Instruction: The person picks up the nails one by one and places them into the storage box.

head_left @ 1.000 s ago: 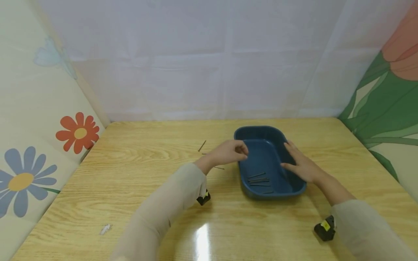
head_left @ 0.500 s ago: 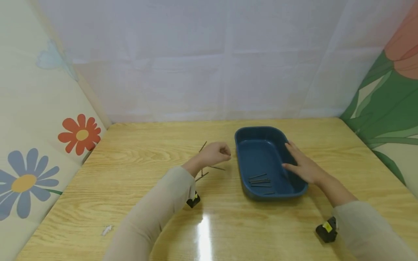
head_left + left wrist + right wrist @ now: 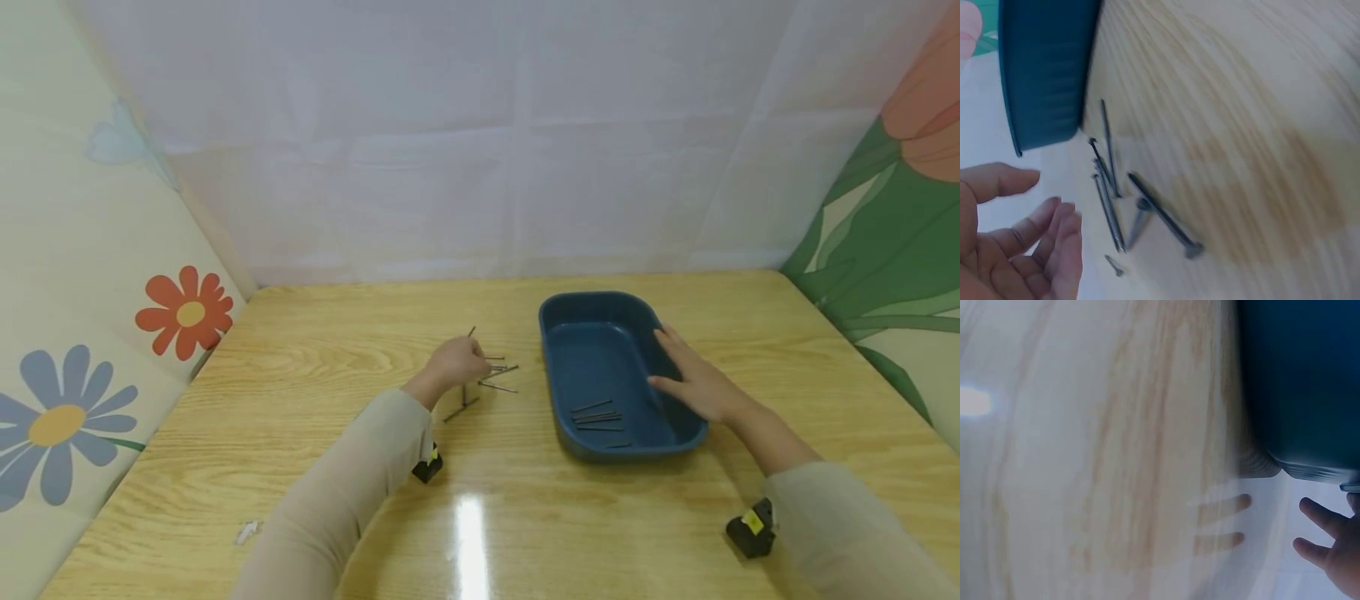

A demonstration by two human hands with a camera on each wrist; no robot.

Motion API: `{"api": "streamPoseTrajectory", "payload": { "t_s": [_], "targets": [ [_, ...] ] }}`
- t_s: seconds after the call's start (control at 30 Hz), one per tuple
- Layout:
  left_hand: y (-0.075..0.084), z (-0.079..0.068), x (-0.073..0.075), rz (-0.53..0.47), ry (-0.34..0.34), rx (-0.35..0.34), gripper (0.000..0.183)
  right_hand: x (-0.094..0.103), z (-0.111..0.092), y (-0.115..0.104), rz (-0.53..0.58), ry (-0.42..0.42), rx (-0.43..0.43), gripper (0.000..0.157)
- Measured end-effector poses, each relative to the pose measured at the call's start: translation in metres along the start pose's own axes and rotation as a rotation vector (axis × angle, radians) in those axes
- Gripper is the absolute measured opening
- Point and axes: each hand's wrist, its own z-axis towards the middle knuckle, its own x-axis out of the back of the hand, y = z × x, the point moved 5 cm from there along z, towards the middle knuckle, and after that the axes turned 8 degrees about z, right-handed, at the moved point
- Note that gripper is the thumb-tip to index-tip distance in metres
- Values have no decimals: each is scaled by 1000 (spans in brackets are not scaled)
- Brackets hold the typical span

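Note:
My left hand [image 3: 454,363] hovers over several loose nails [image 3: 498,386] on the table, left of the blue tub. In the left wrist view, that hand [image 3: 1019,240] has its thumb and fingers apart, with nothing between them. The nails [image 3: 1166,215] lie crossed beside it, heads visible on some. My right hand [image 3: 697,379] is at the right rim of the blue tub [image 3: 592,454], its fingers spread. In the right wrist view, that hand [image 3: 1338,544] shows straight, parted fingers near the tub wall [image 3: 1310,381]. Several nails [image 3: 597,417] lie on the tub floor, toward its near end.
The wood-grain table [image 3: 360,333] extends around the tub. A small white scrap [image 3: 247,532] sits at the front left. A white sheet [image 3: 420,167] stands behind the table, with flower-patterned panels [image 3: 71,275] at the sides.
My left hand has moved left, from over the tub's left rim to above the loose nails, uncovering some of them. The right hand stays at the tub rim.

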Motion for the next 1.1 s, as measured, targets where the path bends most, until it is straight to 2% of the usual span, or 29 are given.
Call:
{"api": "streamPoseTrajectory", "payload": {
  "t_s": [0.17,0.23,0.33,0.6,1.1],
  "targets": [
    [-10,0,2,165,54,63,33,0,0,2,-2,-3,-4,75],
    [-12,0,1,245,49,74,33,0,0,2,-3,-3,-7,74],
    [-16,0,-3,303,19,92,32,0,0,2,0,-5,-9,74],
    [-23,2,-10,337,-4,160,28,-1,2,0,11,-10,2,73],
    [-27,5,-9,343,5,197,28,0,0,0,16,-7,-6,74]
  ]
}}
